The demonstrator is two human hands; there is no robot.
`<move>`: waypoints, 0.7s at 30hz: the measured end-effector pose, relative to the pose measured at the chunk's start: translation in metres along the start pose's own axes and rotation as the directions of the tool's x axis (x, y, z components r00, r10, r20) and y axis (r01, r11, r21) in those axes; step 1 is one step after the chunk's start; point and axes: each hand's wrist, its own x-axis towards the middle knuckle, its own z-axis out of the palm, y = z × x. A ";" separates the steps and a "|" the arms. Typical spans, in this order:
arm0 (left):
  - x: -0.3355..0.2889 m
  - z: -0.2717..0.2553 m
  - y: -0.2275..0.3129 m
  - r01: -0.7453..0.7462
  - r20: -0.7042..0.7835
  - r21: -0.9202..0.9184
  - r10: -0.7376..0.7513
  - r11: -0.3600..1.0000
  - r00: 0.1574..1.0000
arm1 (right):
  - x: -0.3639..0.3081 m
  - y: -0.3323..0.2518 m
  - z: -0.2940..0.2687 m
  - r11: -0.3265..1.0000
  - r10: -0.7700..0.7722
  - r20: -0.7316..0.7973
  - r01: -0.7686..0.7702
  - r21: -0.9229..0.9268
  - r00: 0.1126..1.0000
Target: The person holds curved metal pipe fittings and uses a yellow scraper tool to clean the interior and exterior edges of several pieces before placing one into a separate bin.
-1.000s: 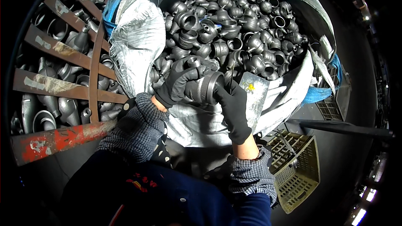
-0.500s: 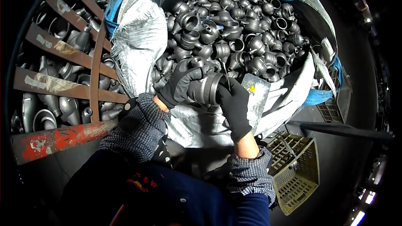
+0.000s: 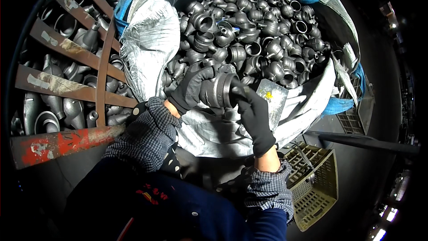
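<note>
A dark grey metal pipe fitting (image 3: 215,90), round-bodied with a ribbed, open rim, lies on its side in the grip of my left hand (image 3: 192,85). That hand wears a black-grey glove, its fingers wrapped over the far side of the fitting. My right hand (image 3: 254,114), in a black glove, is closed, with its fingertips at the open rim. A thin metal tool is in it, mostly hidden by the fingers and the rim. Both hands are above the near edge of a white woven bulk bag (image 3: 209,136), heaped with similar castings (image 3: 272,27).
A flat grey metal plate (image 3: 273,100) with a yellow mark lies on the bag's near edge. To the left, a rusty slatted metal bin (image 3: 101,85) holds more castings. A yellowish plastic crate (image 3: 318,196) stands at lower right, near a dark bar (image 3: 361,139).
My right hand has shifted slightly right and down, and the thin tool that stuck up above its fingers now hardly shows. The fitting's open rim has turned a little in my left hand.
</note>
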 end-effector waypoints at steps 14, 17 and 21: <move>-0.011 0.020 0.019 -0.295 0.221 0.372 0.225 0.880 0.949 | -0.002 0.007 -0.016 0.864 0.387 -0.006 -0.360 0.351 0.922; -0.014 0.025 0.022 -0.351 0.217 0.470 0.279 0.810 0.935 | 0.001 -0.007 -0.003 0.836 0.457 0.033 -0.441 0.327 0.889; -0.012 0.038 0.020 -0.346 0.242 0.535 0.252 0.771 0.937 | 0.003 0.009 0.013 0.965 0.242 -0.174 -0.218 0.145 0.955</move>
